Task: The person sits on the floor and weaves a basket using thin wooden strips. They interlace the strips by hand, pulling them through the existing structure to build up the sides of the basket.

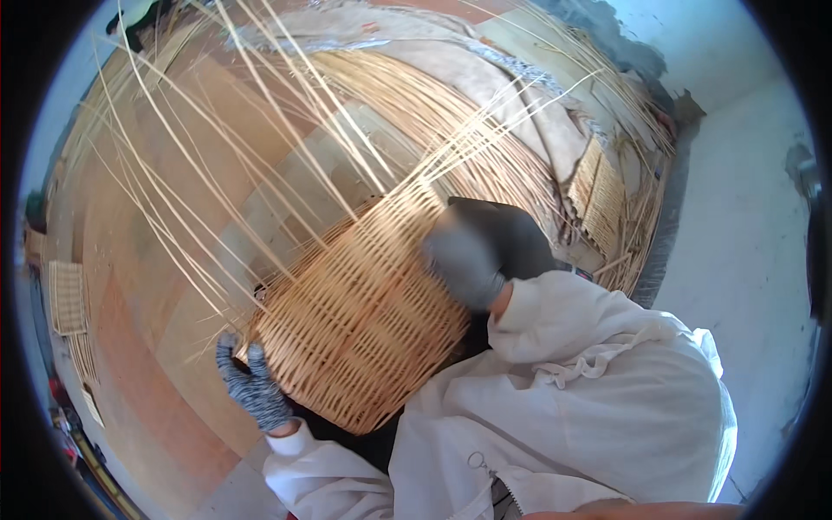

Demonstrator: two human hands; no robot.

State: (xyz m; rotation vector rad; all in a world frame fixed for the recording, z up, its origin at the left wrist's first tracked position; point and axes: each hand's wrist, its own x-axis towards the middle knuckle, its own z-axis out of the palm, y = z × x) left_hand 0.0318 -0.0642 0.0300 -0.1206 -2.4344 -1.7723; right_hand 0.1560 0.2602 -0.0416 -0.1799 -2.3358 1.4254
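Observation:
A partly woven wicker basket [364, 316] lies tilted across my lap, its tan wall facing up. Long pale uncut canes [251, 139] stand out from its far edge, fanning away to the upper left and upper right. At the basket's left corner, my left hand [251, 386], in a speckled grey knit glove, grips the edge between thumb and fingers. My right hand [465, 264], in a grey glove, is at the basket's right side. Motion smears it, so its fingers and anything in them cannot be made out.
Behind the basket lies a long bundle of canes [416, 95] beside a grey cloth [520, 113]. A woven panel [596, 195] leans at the right near the pale wall [728, 208]. Another small wicker piece [67, 297] stands at far left on the tan floor [147, 347].

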